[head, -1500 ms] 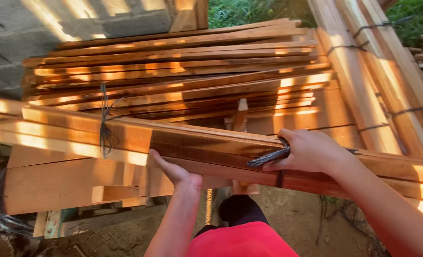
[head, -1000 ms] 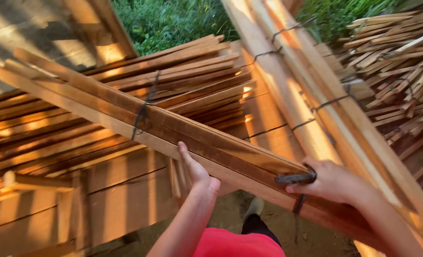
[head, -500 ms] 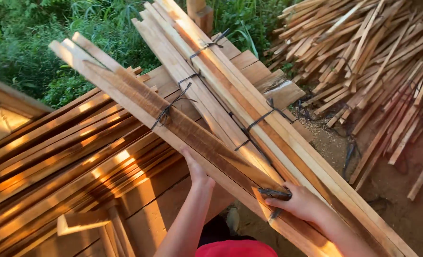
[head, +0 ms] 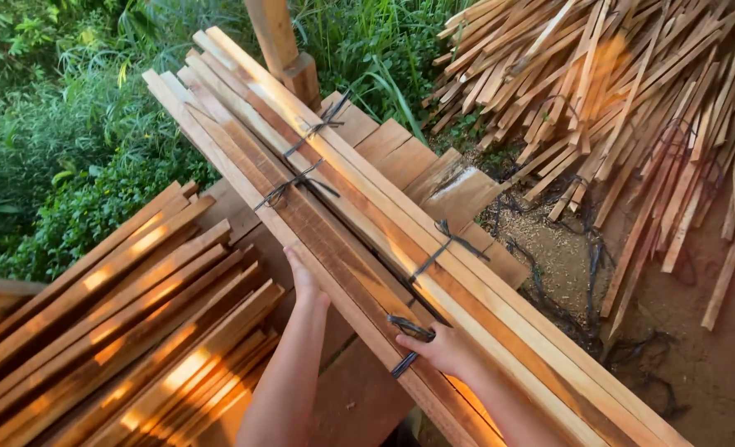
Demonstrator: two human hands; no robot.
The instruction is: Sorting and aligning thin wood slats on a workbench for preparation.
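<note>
A long bundle of reddish wooden slats [head: 301,207], tied with dark wire at two places, runs from upper left to lower right. My left hand [head: 305,281] presses flat against its left edge from below. My right hand [head: 443,352] grips it near the lower wire tie [head: 407,329], fingers curled over the top slat. The bundle lies alongside a second, paler tied bundle [head: 483,290] on its right, touching it.
A stack of sunlit planks [head: 136,331] fills the lower left. Flat boards [head: 433,170] lie beneath the bundles. A heap of loose thin slats [head: 624,108] covers the upper right over dirt and sawdust [head: 698,356]. A wooden post [head: 278,41] stands by green bushes [head: 61,132].
The bundle in both hands has swung from lying across the view to pointing away, and has come over beside the paler bundle. The view has turned right, off the plank stack.
</note>
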